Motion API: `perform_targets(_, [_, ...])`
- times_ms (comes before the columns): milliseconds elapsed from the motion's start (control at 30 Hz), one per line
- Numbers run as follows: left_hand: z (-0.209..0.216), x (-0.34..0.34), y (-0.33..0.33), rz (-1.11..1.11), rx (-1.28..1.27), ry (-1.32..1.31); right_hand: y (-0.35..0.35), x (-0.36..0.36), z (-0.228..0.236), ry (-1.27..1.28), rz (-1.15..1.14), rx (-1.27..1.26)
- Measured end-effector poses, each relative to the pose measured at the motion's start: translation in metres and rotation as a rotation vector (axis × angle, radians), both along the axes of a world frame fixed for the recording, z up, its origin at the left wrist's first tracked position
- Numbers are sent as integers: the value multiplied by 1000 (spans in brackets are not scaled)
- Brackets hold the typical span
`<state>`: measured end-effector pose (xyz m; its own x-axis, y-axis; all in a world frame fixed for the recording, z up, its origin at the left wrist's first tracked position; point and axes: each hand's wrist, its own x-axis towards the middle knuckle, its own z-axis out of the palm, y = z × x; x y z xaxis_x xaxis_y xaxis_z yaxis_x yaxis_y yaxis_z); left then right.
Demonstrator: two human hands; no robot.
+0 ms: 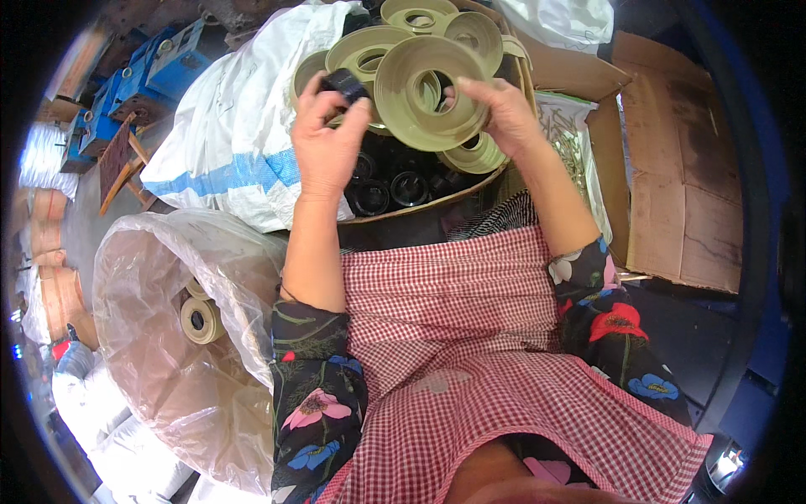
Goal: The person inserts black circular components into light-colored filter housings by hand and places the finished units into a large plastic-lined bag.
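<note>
My left hand (329, 139) pinches a short black ribbed cap (345, 86) between thumb and fingers. Beside it, my right hand (504, 109) grips the right side of an olive-green flanged ring (403, 109), its thumb at the centre hole. The cap and the ring are close together, with the cap just left of the ring's rim. Behind them, several more olive rings (367, 49) lie heaped at the top of a cardboard box (432, 210). Lower in that box are several round black caps (410, 189).
At left stands a clear plastic bag (151, 277) with olive rings (201, 322) inside. A white woven sack (227, 118) with a blue stripe drapes beside the box. Right of it, a bag of screw-like metal parts (571, 139) sits by open cardboard flaps (684, 168). Blue bins (186, 59) are far left.
</note>
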<state>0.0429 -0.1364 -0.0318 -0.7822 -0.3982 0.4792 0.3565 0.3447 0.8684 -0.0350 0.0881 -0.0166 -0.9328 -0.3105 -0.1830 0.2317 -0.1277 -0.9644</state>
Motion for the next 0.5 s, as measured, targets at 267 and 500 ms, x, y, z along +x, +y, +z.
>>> perform_targets(267, [-5, 2, 27, -83, -136, -166, -46, 51, 15, 339, 85, 7])
perform_targets(500, [7, -3, 25, -427, 905, -452, -51, 62, 1, 1088, -28, 305])
